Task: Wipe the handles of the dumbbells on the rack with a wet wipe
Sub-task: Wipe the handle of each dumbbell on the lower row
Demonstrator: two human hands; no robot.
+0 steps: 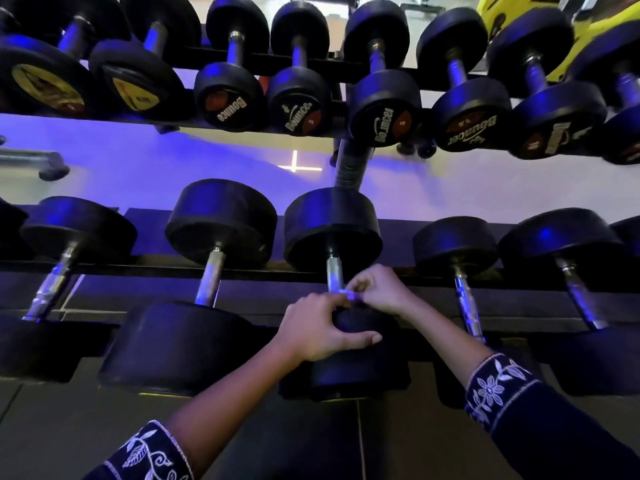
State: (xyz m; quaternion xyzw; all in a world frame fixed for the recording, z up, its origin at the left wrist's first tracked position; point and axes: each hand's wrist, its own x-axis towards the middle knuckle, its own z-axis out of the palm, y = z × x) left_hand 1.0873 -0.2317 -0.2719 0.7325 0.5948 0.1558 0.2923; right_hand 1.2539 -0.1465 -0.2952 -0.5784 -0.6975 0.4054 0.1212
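Note:
A black dumbbell (332, 230) lies on the lower rack rail (145, 268), its metal handle (334, 273) pointing toward me. At the near end of that handle both my hands meet on a small pale wet wipe (348, 295). My right hand (379, 289) pinches the wipe from the right, fingers curled against the handle. My left hand (320, 325) holds the wipe's left end with its fingertips while its thumb rests across the dumbbell's near black head (360, 358). Most of the wipe is hidden between the fingers.
More black dumbbells (220, 223) sit left and right on the same rail, with bare metal handles (210, 277). An upper shelf carries several smaller dumbbells (230, 95) overhead. A yellow object (509, 15) is at top right. Dark floor tiles (311, 441) lie below.

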